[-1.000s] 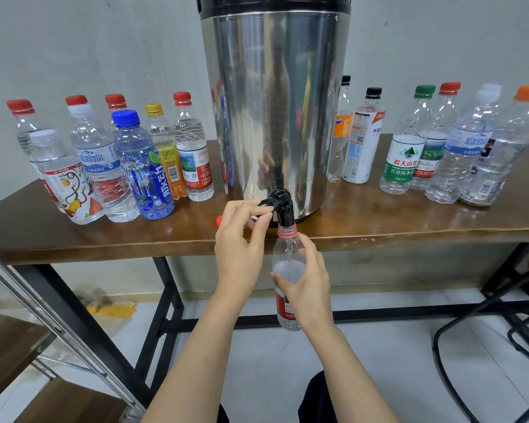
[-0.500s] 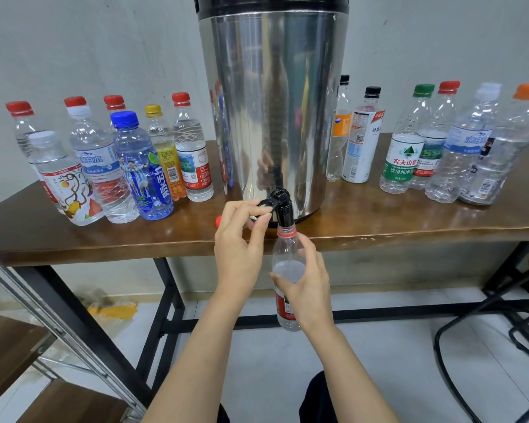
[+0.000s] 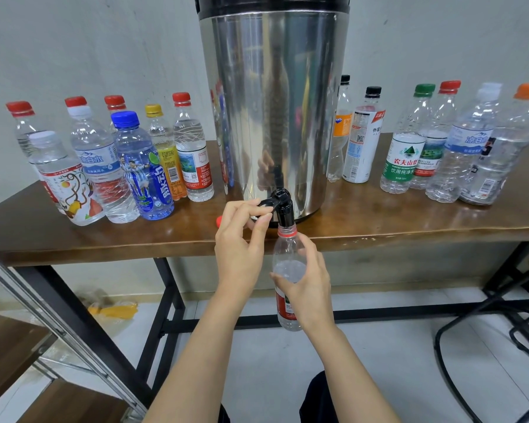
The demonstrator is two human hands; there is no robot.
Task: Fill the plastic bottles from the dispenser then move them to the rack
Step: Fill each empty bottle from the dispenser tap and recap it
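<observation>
- Nearest: right hand (image 3: 313, 290) curled round a clear red-labelled plastic bottle (image 3: 287, 254), its mouth up against the black tap spout (image 3: 285, 212), below the table edge.
- Just beyond: left hand (image 3: 239, 248) pinching the black tap lever (image 3: 268, 203).
- Behind, on the brown wooden table (image 3: 394, 224): tall shiny steel dispenser (image 3: 272, 102), flanked by capped bottles (image 3: 193, 154).

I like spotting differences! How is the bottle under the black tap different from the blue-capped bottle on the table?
The clear plastic red-labelled bottle is uncapped; the blue-capped bottle is closed. The right hand holds the red-labelled bottle; the blue-capped bottle stands on the wooden table. Both are upright.
</observation>
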